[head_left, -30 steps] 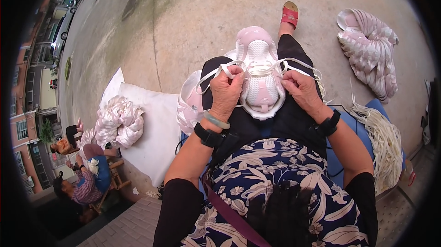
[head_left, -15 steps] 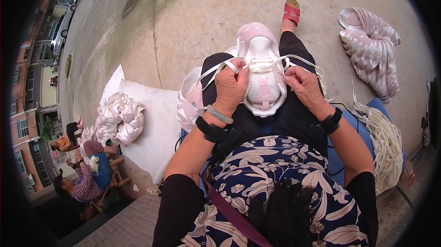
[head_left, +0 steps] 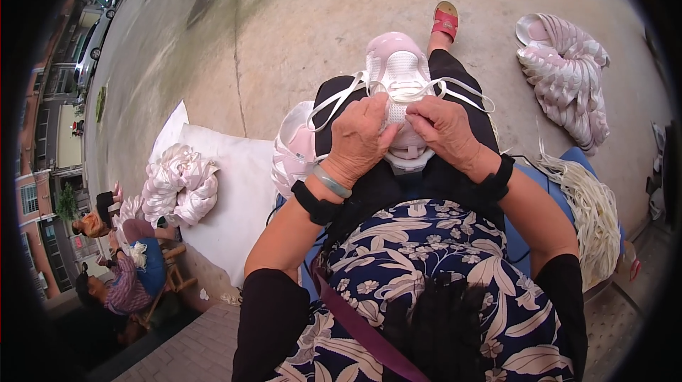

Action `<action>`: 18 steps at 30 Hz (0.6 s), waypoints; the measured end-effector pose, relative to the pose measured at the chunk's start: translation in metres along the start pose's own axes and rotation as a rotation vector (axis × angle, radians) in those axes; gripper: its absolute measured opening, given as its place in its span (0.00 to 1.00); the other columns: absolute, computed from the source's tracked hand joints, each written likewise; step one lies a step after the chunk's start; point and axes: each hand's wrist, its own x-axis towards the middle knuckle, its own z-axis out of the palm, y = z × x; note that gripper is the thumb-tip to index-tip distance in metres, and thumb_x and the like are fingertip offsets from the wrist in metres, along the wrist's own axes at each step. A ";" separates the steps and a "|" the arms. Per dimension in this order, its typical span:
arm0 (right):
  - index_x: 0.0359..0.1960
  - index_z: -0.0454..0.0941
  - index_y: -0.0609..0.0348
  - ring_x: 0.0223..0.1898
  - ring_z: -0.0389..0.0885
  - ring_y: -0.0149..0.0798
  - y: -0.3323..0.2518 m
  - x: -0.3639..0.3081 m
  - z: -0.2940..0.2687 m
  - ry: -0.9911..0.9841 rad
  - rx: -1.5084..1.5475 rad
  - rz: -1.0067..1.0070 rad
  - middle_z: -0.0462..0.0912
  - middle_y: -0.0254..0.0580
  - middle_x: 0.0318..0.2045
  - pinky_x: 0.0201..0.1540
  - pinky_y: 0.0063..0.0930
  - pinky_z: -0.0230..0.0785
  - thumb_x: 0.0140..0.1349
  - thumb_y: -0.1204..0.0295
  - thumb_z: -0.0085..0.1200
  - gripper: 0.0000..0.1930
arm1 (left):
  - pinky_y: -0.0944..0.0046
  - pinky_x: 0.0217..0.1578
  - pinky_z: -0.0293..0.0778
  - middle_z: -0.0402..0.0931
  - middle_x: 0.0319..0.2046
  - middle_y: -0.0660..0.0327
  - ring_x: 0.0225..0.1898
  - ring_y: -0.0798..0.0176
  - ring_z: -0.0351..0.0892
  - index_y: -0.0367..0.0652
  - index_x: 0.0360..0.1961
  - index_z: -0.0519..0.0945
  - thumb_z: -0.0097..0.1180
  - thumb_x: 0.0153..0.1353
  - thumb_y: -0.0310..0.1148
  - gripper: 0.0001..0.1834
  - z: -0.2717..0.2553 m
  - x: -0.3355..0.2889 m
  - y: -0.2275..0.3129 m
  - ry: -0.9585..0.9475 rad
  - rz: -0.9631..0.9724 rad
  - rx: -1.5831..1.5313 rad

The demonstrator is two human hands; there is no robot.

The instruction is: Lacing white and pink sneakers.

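Observation:
A pink and white sneaker (head_left: pixel 399 54) rests on my lap, its toe pointing away from me. A white shoelace (head_left: pixel 334 106) crosses its front and loops out to both sides. My left hand (head_left: pixel 361 132) is closed at the left eyelet edge, pinching the lace there. On the opposite edge my right hand (head_left: pixel 446 131) pinches too, thumb and forefinger together over the tongue. The fingertips partly hide the lace between them. Beside my left knee sits a second pink and white shoe (head_left: pixel 293 146), partly covered by my left arm.
A bundle of nested pink and white shoe parts (head_left: pixel 568 77) lies on the ground at right; another bundle (head_left: pixel 181 184) sits on a white sheet (head_left: pixel 238 190) at left. White laces (head_left: pixel 586 215) hang over something blue at my right. Another person (head_left: pixel 131 286) sits at far left.
Both hands have come closer together over the shoe's tongue, and the right one has moved inward. The side loops of lace have shifted. The view has moved slightly.

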 end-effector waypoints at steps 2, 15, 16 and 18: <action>0.30 0.77 0.57 0.30 0.78 0.49 -0.006 0.005 0.014 -0.014 -0.068 0.001 0.77 0.44 0.26 0.32 0.38 0.69 0.52 0.72 0.51 0.05 | 0.59 0.29 0.72 0.74 0.27 0.52 0.28 0.51 0.75 0.33 0.43 0.71 0.64 0.42 0.30 0.26 0.005 -0.004 -0.001 -0.050 0.084 0.026; 0.29 0.74 0.56 0.31 0.78 0.47 -0.003 0.018 0.047 0.033 -0.287 0.079 0.76 0.44 0.28 0.32 0.39 0.69 0.53 0.69 0.52 0.06 | 0.55 0.33 0.71 0.74 0.28 0.48 0.32 0.45 0.75 0.35 0.38 0.73 0.49 0.52 0.26 0.11 0.024 -0.016 -0.019 -0.023 -0.206 -0.214; 0.29 0.75 0.56 0.30 0.78 0.47 -0.002 0.017 0.047 0.028 -0.297 0.057 0.76 0.44 0.28 0.32 0.38 0.69 0.53 0.68 0.52 0.06 | 0.59 0.34 0.72 0.76 0.30 0.48 0.32 0.47 0.77 0.36 0.42 0.75 0.49 0.54 0.25 0.13 0.024 -0.016 -0.020 -0.003 -0.188 -0.232; 0.29 0.75 0.56 0.30 0.78 0.47 0.000 0.018 0.047 0.016 -0.311 0.046 0.76 0.44 0.28 0.31 0.39 0.69 0.54 0.68 0.52 0.06 | 0.59 0.34 0.72 0.76 0.30 0.48 0.32 0.47 0.77 0.36 0.41 0.75 0.48 0.54 0.24 0.13 0.026 -0.016 -0.023 -0.024 -0.201 -0.251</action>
